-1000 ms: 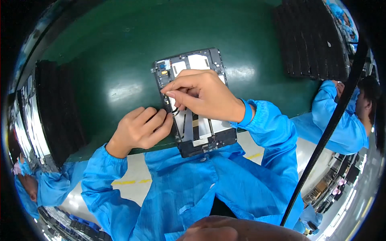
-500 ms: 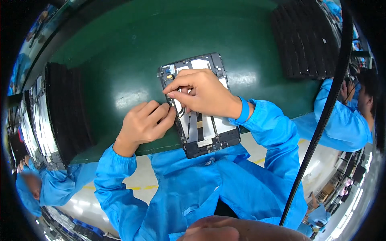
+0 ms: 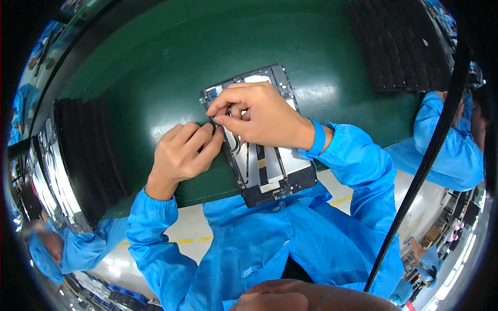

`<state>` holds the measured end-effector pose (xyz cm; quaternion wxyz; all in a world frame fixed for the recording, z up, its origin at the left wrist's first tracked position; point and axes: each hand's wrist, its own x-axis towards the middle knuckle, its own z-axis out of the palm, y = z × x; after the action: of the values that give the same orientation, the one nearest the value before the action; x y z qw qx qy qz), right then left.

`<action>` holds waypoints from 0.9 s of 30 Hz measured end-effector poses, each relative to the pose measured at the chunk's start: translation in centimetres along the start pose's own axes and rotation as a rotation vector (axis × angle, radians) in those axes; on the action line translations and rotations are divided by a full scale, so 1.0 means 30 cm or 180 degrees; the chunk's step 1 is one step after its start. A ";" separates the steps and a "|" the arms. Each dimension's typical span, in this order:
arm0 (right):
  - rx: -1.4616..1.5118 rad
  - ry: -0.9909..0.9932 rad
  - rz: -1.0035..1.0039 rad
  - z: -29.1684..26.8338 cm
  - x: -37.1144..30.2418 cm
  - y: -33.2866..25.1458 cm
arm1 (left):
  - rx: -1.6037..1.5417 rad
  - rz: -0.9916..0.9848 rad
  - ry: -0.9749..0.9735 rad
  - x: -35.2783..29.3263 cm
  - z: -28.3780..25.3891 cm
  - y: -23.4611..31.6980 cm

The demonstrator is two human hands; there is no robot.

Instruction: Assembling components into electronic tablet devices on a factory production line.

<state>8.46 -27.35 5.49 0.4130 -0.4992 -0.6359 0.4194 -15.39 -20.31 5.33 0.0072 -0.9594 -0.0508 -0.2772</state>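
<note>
A tablet without its back cover (image 3: 252, 197) lies tilted on the green bench, its near end reaching past the bench edge. Its black frame, white inner plates and dark ribbon cables show. My right hand (image 3: 267, 116), with a blue band at the wrist, is over the tablet's upper left part. Its thumb and forefinger are pinched close together at the left edge; what is between them is too small to make out. My left hand (image 3: 184, 153) is closed, with its fingertips against the same left edge, just nearer to me. Whatever it grips is hidden.
On the left of the green bench (image 3: 171, 62) stands a row of black dividers (image 3: 88, 150) with tablet-like panels beside it. Another black stack (image 3: 399, 46) stands at the far right. A dark cable (image 3: 415, 171) crosses the right side. People in blue sit on both sides.
The whole view has shifted slightly. Both hands stay at the tablet's left edge, and the right hand's pinch holds nearly the same pose.
</note>
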 end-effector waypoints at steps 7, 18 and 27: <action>0.0243 0.0137 -0.0010 -0.004 0.012 -0.010 | -0.0152 0.0058 0.0088 -0.014 0.016 -0.021; 0.0297 0.0007 0.0204 -0.013 0.016 -0.022 | -0.0376 -0.0001 0.0198 0.002 0.024 -0.031; 0.0173 0.0293 0.0100 -0.012 0.023 -0.003 | -0.0293 -0.0003 0.0107 0.010 0.026 -0.070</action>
<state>8.66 -26.65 5.76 0.4486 -0.5165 -0.5966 0.4195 -14.92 -18.16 4.80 -0.0363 -0.9539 -0.0382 -0.2953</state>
